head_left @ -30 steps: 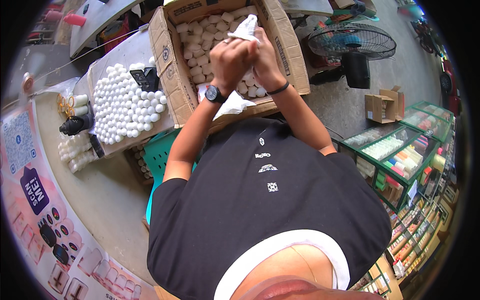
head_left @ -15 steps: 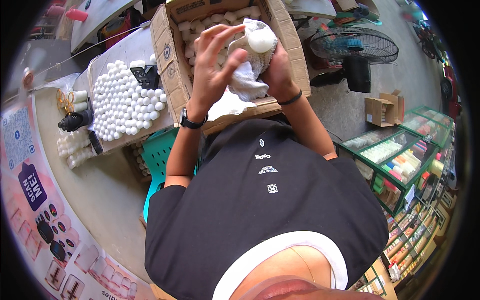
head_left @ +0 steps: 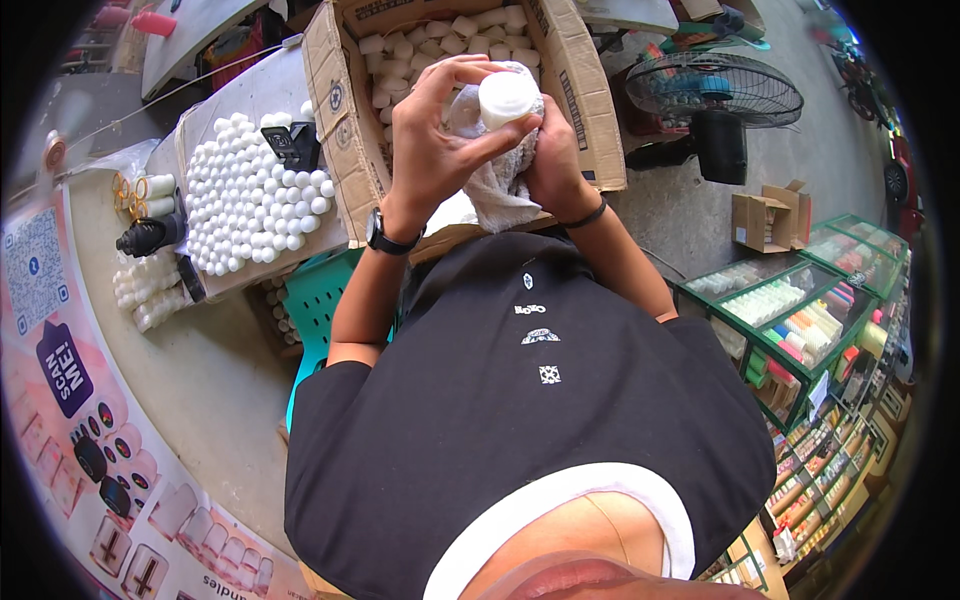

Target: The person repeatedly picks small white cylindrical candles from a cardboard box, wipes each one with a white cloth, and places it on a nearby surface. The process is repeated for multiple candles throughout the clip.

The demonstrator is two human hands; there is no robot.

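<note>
Above the near side of an open cardboard box [head_left: 345, 140], my two hands hold a short white candle [head_left: 508, 95], its round end facing up. My left hand [head_left: 432, 145] closes around it, thumb along the near side and fingers curled over the far side. A crumpled whitish cloth [head_left: 500, 195] wraps the candle from below and hangs toward my body. My right hand [head_left: 556, 165] grips that cloth and the candle's right side; some of its fingers are hidden behind them. Many similar short white candles [head_left: 460, 45] lie loose inside the box.
Left of the box, a table holds rows of white candles [head_left: 250, 200] and a black stand-like device [head_left: 290, 148]. A teal chair [head_left: 315, 310] sits beneath. To the right are a black fan [head_left: 712, 95], a small carton [head_left: 768, 218] and a green-framed glass case [head_left: 790, 310].
The candle and cloth have shifted slightly left and nearer me. My left fingers, spread beside the candle before, now close on it. The cloth hangs lower.
</note>
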